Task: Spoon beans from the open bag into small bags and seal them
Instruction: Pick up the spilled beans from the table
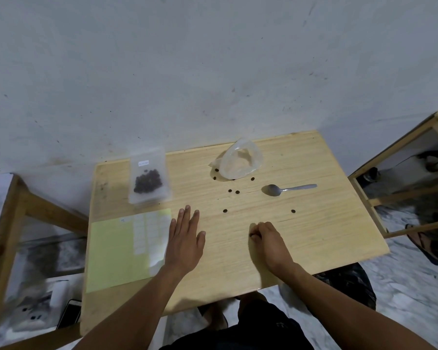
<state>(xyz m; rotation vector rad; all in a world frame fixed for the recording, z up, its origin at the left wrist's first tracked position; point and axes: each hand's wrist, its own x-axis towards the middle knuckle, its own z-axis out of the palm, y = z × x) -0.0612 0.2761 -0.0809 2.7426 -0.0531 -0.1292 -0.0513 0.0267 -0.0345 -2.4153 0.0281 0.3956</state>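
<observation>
Your left hand [186, 238] lies flat and open, your right hand [266, 236] pinches a spilled bean [251, 234]; judging by the empty open bag [239, 160], gather the strays next.

The light is dim and cool, flat across the wall [213, 59] and the table [314, 236]. Shadows are soft: one lies left of the spoon [286, 189], another beside the clear bag [240, 159], so the light perhaps comes from the right. There is no strong glare. The wide lens bends the table edges, and the corners look smeared and out of focus.
</observation>
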